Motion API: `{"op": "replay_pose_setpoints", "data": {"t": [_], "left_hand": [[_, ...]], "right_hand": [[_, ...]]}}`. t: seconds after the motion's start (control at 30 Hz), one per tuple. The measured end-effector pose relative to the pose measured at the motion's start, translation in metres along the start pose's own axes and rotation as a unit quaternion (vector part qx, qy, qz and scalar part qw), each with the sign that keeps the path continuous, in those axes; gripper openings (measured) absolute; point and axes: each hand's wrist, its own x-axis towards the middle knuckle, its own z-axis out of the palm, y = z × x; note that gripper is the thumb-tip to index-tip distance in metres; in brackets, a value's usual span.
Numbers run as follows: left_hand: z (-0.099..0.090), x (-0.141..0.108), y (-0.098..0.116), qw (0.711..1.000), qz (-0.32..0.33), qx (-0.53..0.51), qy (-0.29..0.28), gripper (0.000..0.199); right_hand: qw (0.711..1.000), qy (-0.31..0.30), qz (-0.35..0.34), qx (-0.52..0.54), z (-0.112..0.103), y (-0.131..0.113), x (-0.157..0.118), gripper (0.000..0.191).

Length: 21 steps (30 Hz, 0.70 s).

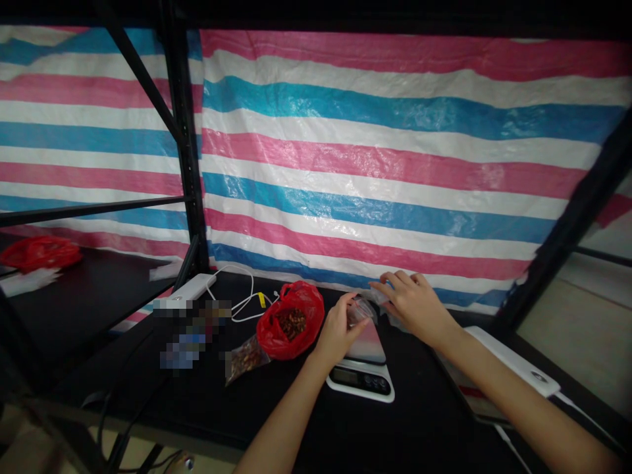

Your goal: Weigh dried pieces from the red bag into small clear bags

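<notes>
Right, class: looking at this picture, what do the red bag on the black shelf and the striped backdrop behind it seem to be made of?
The crumpled red bag looks like thin, glossy plastic film: sharp creases and bright highlights. The pink, white and blue striped sheet looks like woven plastic tarpaulin, given its wrinkled sheen, though the weave is hard to confirm.

Small clear plastic bag [359, 312], crumpled, tilted
</notes>
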Motion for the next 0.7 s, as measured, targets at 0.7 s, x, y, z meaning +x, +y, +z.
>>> {"op": "replay_pose_setpoints", "data": {"t": [0.7], "left_hand": [[-0.016,0.003,-0.006,0.968,0.066,0.188,0.155,0.020]], "right_hand": [[0.753,0.150,0.474,0.432,0.157,-0.041,-0.094,0.052]]}}
